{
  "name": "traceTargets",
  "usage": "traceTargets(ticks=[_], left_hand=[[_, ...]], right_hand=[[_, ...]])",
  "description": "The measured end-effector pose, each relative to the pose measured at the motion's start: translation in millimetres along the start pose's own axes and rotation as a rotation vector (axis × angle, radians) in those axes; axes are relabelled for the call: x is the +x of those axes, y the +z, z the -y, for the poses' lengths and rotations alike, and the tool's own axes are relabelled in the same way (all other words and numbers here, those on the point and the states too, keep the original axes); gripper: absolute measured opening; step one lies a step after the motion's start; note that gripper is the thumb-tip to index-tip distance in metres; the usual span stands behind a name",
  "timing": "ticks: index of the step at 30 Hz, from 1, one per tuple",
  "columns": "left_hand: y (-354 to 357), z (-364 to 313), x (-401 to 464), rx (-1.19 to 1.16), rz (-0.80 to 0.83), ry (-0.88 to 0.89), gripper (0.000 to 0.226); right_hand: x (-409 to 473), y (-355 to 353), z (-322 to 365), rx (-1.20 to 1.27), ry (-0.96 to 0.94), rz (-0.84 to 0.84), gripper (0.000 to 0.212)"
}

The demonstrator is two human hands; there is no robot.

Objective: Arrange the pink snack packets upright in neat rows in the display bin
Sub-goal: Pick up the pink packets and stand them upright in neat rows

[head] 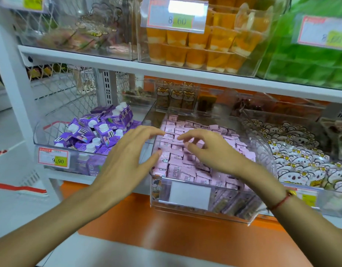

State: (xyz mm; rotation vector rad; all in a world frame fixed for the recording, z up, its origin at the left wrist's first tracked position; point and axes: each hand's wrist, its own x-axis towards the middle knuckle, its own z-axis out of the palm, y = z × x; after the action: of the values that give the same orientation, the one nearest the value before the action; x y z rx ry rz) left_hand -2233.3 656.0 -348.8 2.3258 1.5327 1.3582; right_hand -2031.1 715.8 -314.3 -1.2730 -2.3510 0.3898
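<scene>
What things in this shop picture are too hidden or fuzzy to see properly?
All in the head view:
- Pink packets: their print is too small to read, and both hands cover some.
- Left hand and right hand: whether the fingertips touch any packet is unclear.
- Bin's front label: shows blank white.
- Price tag, top right: digits blurred.
- Green packs: blurred and cut off by the right edge.

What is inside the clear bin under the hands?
The clear bin holds pink snack packets, mostly upright in rows. The left hand and right hand cover some packets.
</scene>
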Motion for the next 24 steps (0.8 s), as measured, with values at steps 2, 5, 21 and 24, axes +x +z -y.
traceTargets(ticks=[2,5,21,24], left_hand=[[0,-8,0,0.02,0.041,0.128,0.022],[7,-17,-1,0.02,0.191,0.19,0.024],[12,-11,12,0.202,0.417,0.151,0.028],[13,-14,12,0.3,0.32,0.184,0.046]], right_hand=[[-21,-1,-9,-0.073,-0.013,-0.088,0.02],[-48,2,-20,-0.106,-0.053,-0.048,0.015],[-63,6,-31,-0.006,-0.069,0.029,0.023],[-63,5,-30,0.0,-0.063,0.035,0.024]])
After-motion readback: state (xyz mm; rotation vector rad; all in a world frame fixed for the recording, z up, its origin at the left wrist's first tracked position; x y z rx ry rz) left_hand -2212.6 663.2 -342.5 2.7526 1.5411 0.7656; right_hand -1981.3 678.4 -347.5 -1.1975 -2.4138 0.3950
